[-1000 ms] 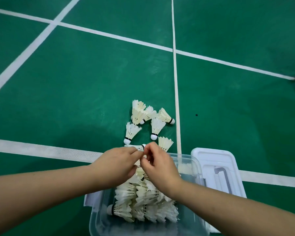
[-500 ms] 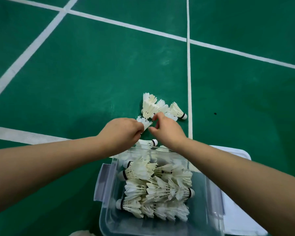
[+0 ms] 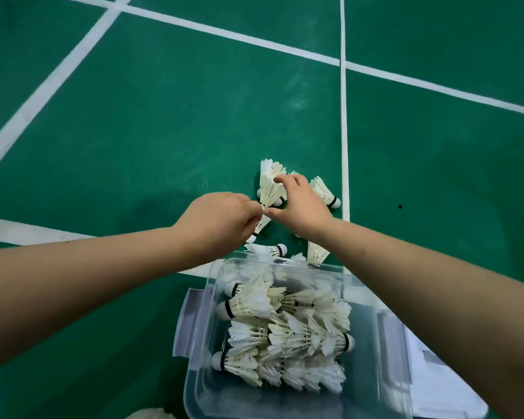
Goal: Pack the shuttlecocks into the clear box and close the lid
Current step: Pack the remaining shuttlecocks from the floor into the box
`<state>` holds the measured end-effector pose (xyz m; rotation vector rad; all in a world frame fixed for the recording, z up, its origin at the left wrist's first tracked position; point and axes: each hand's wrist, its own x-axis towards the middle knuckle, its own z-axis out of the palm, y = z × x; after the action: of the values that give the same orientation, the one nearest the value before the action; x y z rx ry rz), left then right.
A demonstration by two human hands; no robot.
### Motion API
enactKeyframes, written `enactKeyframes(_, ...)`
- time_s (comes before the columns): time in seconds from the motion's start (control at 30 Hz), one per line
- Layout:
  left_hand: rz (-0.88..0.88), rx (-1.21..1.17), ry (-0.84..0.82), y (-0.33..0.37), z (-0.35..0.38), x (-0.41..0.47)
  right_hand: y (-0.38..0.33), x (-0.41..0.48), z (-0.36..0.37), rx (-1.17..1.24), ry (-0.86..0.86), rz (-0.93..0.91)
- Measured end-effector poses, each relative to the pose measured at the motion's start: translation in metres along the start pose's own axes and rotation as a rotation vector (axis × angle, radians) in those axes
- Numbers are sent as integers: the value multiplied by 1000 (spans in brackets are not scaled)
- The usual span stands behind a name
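Observation:
The clear box (image 3: 208, 385) sits open on the green floor near me, holding several white feather shuttlecocks (image 3: 288, 334). Beyond its far rim, a few loose shuttlecocks lie on the floor: one by the box rim (image 3: 268, 250), one at the right (image 3: 323, 192). My left hand (image 3: 221, 220) is closed around a shuttlecock (image 3: 259, 226) whose cork points toward the box. My right hand (image 3: 300, 207) reaches over the pile, its fingers pinching the feathers of an upright shuttlecock (image 3: 270, 184). The white lid (image 3: 442, 388) lies to the right of the box, mostly under my right forearm.
White court lines cross the green floor, one running straight away just right of the pile (image 3: 344, 131). A small dark speck (image 3: 400, 206) lies right of that line. A pale object (image 3: 152, 415) peeks in at the bottom edge.
Both hands have moved from above the box out to the loose pile on the floor. The left hand has closed on a shuttlecock; the right has reached farther to the upright one.

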<state>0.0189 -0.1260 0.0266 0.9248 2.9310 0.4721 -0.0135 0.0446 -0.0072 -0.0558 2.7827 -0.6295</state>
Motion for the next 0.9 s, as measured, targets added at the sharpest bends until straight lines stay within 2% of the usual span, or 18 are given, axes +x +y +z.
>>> enactKeyframes(0.37,-12,14,-8,3,-11,-12,-5,-13,-20,-56,-10,-18)
enactKeyframes(0.5,-36,48,-75,2,-14,-16,-6,-17,-19,-97,-28,-44)
enactKeyframes(0.73,-45,108,-170,-4,-9,-24,-6,-7,-2,-148,-100,14)
enactKeyframes(0.9,-93,96,-185,-16,-3,-22,-13,13,15,-130,-80,110)
